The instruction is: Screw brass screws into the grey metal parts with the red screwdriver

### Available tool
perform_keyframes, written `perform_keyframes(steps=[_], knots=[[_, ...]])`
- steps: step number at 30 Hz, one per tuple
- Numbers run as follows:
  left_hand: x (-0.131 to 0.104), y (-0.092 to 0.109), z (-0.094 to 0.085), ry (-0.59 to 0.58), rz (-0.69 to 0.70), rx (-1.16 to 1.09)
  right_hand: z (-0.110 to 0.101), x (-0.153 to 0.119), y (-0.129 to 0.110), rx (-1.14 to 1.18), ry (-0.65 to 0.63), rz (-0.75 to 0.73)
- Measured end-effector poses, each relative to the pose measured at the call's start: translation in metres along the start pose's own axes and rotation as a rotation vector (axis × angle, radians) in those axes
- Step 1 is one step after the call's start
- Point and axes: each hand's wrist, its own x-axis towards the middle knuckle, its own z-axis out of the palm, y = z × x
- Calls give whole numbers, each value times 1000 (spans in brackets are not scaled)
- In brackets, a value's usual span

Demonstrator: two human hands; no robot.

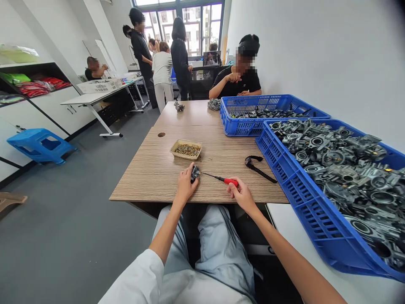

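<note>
My left hand [186,183] is closed around a small grey metal casting [195,172], holding it against the wooden table [142,181]. In my right hand [241,195] is a screwdriver [231,182] with a red handle, gripped between thumb and fingers. Its long thin shaft points left, and the tip meets the casting on its right side. Whether a screw sits at the tip is too small to tell. Just beyond my left hand stands a beige tray [172,153] filled with small brass-coloured screws [187,150]. A couple of loose screws lie beside it.
A black wristwatch [260,169] lies right of the screwdriver. Two blue crates [297,219] of metal castings [335,158] line the right side. A co-worker [237,76] sits at the table's far end, near a pile of parts [214,104]. Another casting [179,107] stands far left.
</note>
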Motion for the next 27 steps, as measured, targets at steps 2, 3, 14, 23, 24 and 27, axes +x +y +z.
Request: perform_keyframes(steps=[2, 3, 14, 23, 24, 27], knots=[[0, 0, 0, 1, 1, 2, 0, 0, 0, 0, 1, 1], [0, 0, 0, 0, 2, 2, 0, 0, 0, -1, 0, 2], [0, 1, 0, 0, 0, -1, 0, 1, 1, 1, 5, 9], [0, -1, 0, -5, 0, 9, 0, 2, 6, -12, 4, -6], [-1, -1, 0, -6, -1, 9, 0, 2, 6, -16, 3, -7], [0, -1, 1, -7, 1, 5, 0, 3, 9, -30, 5, -11]])
